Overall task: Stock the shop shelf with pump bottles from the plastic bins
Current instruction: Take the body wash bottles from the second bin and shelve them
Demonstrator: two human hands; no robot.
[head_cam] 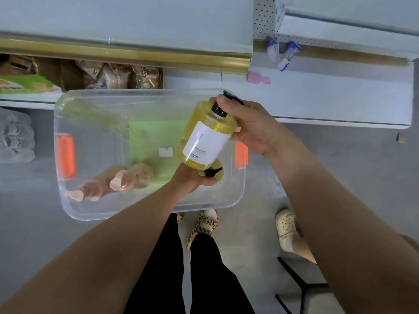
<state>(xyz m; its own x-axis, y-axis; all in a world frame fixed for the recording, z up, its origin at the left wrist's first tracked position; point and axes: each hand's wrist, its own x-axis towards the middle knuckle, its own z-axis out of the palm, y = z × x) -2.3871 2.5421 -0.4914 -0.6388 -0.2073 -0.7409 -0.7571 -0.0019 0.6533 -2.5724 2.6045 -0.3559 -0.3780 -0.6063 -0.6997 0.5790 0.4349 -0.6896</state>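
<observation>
The person stands over a clear plastic bin (74, 214) that sits on the floor (27, 200) in front of the shop shelf (328, 96). Both bare arms reach forward and down.

The right arm comes in from the right, bent at the wrist. The right hand (251, 126) has its fingers and thumb curled round the neck and shoulder of a yellow pump bottle (205, 141). That bottle is held tilted above the right side of the bin, with its black pump head pointing up toward the shelf and its white label facing up.

The left arm stretches straight down into the bin. The left hand (190, 179) grips a second yellow bottle (218, 177) low in the bin's right corner, fingers wrapped round its top beside the black pump. Most of this bottle is hidden behind the hand and the raised bottle.

Pink bottles (127, 180) lie on their sides at the bin's near left. An orange handle (65, 155) shows on the left wall. A pink comb (258, 78) rests on the shelf, with snack packs (120, 75) further left.
</observation>
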